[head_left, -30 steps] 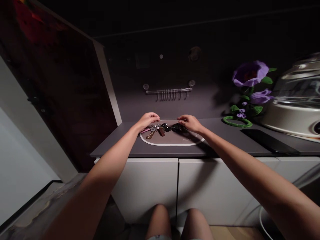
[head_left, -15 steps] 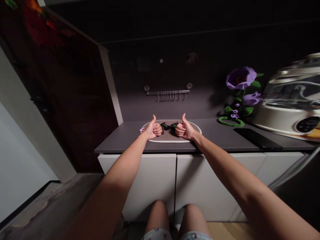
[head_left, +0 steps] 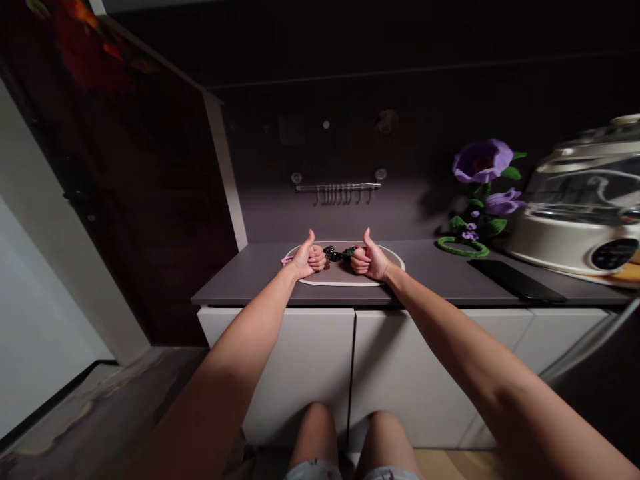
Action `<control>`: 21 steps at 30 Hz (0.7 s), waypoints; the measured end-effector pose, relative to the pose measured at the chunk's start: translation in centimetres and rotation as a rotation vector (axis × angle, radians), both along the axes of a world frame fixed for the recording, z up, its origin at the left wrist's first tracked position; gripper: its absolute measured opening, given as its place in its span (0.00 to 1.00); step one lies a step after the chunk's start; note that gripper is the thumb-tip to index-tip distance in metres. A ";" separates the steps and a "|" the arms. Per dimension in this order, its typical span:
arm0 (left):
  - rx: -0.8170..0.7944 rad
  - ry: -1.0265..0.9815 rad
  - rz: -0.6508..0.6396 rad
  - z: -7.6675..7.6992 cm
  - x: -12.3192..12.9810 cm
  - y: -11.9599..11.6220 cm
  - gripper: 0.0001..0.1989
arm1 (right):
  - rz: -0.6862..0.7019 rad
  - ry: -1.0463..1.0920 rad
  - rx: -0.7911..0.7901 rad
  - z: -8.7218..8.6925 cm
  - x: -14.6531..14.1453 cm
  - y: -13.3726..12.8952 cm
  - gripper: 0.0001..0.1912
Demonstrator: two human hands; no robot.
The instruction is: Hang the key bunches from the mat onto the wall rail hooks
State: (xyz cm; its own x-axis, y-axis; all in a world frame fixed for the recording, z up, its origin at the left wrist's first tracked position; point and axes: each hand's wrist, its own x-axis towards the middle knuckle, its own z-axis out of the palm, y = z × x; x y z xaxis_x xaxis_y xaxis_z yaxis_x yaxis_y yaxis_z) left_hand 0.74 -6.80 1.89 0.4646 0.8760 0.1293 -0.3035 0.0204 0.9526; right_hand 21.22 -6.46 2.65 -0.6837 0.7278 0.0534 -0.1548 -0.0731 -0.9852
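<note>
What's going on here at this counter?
A person is holding both bare hands over a mat on the counter, thumbs up. The left hand and right hand are both closed into fists, with no held object visible in either. Some small dark things lie on the mat between them, partly hidden by the fists. Over to the right stand purple flowers, and a flat black object lies in front of them.
</note>
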 end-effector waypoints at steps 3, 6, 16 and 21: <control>0.079 0.006 0.010 1.4 -0.3 0.0 0.29 | 0.003 0.024 0.024 0.3 -0.9 0.6 0.33; 0.187 0.024 0.080 3.0 -0.8 0.4 0.23 | -0.044 0.036 0.090 1.1 -2.5 1.3 0.28; 0.566 0.485 0.508 3.6 -3.6 4.4 0.10 | -0.593 -0.115 0.529 2.7 -8.0 4.7 0.19; 0.688 0.675 0.579 1.8 -4.9 5.7 0.07 | -0.697 -0.357 0.755 0.9 -8.6 7.0 0.13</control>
State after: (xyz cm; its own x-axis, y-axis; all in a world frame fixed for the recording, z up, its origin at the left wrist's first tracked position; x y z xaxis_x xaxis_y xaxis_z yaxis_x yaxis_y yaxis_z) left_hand -4.20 -1.07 3.67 0.1686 0.8216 0.5446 0.4853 -0.5501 0.6796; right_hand 12.59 0.54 3.58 -0.1980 0.8247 0.5297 0.3768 0.5629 -0.7356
